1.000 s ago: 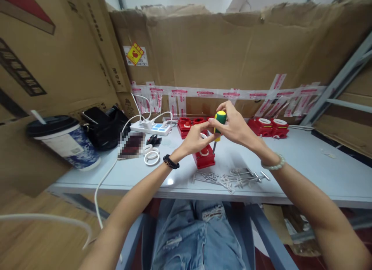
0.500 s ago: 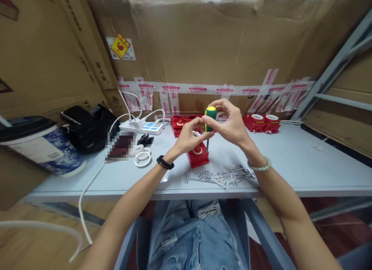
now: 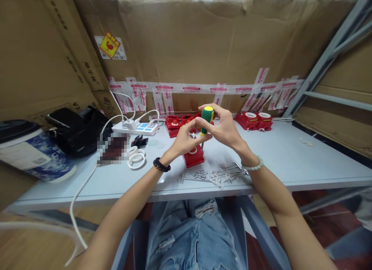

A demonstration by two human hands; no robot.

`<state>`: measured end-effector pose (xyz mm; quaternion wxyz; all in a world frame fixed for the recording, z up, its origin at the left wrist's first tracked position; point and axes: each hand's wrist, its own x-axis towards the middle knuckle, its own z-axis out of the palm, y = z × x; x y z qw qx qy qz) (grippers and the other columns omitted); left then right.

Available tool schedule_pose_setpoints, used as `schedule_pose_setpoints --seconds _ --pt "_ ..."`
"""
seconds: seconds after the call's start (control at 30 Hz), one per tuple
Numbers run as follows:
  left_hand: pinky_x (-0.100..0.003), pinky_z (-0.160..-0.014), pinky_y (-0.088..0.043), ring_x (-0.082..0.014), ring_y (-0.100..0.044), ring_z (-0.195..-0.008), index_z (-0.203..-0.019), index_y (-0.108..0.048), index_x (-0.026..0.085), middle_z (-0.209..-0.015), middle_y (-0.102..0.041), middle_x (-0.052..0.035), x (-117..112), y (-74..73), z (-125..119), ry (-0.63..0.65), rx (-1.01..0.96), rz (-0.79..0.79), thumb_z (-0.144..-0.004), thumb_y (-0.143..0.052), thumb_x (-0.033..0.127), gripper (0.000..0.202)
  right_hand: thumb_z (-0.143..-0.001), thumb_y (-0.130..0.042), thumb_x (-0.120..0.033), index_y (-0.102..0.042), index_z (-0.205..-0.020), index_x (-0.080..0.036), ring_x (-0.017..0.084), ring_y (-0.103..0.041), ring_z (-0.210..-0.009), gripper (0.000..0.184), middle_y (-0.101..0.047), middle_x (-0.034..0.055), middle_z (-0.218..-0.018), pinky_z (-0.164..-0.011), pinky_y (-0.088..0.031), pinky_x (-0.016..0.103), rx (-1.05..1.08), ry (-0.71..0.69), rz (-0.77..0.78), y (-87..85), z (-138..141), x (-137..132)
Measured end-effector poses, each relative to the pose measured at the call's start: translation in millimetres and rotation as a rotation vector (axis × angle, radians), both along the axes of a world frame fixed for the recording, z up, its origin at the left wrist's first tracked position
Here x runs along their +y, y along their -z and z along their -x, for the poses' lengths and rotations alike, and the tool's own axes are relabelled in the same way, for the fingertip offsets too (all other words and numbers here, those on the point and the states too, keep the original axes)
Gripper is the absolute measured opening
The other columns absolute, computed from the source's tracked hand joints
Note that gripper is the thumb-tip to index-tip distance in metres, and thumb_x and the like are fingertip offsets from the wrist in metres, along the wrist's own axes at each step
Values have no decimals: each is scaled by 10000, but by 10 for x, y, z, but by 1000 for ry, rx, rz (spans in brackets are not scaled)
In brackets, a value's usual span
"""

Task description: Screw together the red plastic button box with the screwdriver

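Note:
A green screwdriver (image 3: 206, 119) with a yellow cap stands upright, its tip down on a small red box (image 3: 193, 156) with a white ring on top. My right hand (image 3: 222, 126) is closed round the handle. My left hand (image 3: 184, 138) reaches over the red box, fingers curled, fingertips touching the lower handle and shaft. A scatter of metal screws and long bolts (image 3: 216, 173) lies on the table just in front of the box.
More red boxes (image 3: 176, 123) stand at the back, another pair (image 3: 254, 120) to the right. White rings (image 3: 136, 158), a power strip (image 3: 136, 127) with white cables, a black bag (image 3: 77, 130) and a large lidded cup (image 3: 27, 152) sit left. Cardboard walls surround the pale table (image 3: 290, 161).
The view has swung, so everything sits lower and further left in frame. Both hands stay on the screwdriver over the red box, with the fingers shifted slightly round the handle.

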<state>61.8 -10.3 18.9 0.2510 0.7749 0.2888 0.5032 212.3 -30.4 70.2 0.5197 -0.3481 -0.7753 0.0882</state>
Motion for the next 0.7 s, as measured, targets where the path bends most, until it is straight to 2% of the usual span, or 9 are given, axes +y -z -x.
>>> schedule_pose_setpoints --seconds 0.13,0.23,0.3,0.5,0.7 --pt "-399 -875 -413 -230 -551 -950 -1028 -615 196 -1020 -652 -61 -60 -8 126 -21 324 -99 -769 -658 401 333 -748 -624 -555 -627 -992 -186 134 -557 -717 442 -642 22 -869 -689 -457 291 44 -3 -2 -11 -21 12" --pt "-447 -895 -366 -269 -501 -1015 -985 -647 217 -1042 -642 -57 -100 -9 212 -27 602 -175 -790 -629 401 269 -732 -630 -576 -630 -982 -185 123 -534 -669 464 -619 7 -805 -649 -457 282 97 22 1 -44 -54 8" --pt "-450 -888 -341 -273 -489 -1025 -946 -671 221 -1034 -634 -53 -117 -6 213 -18 705 -207 -809 -610 376 216 -727 -639 -569 -637 -960 -184 121 -527 -662 450 -609 5 -785 -634 -454 278 130 49 -19 -70 -76 -2" --pt "-425 -847 -289 -255 -492 -1004 -891 -705 235 -1015 -654 -46 -127 16 142 -7 785 -244 -833 -568 274 153 -719 -647 -565 -643 -922 -197 128 -530 -677 420 -617 6 -788 -659 -457 293 146 100 -59 -100 -132 3" --pt "-404 -807 -263 -248 -514 -1006 -860 -694 238 -925 -698 -29 -103 12 184 -3 795 -275 -864 -532 237 161 -727 -638 -567 -644 -927 -194 133 -534 -690 423 -619 9 -792 -669 -454 296 119 103 -72 -87 -162 29"
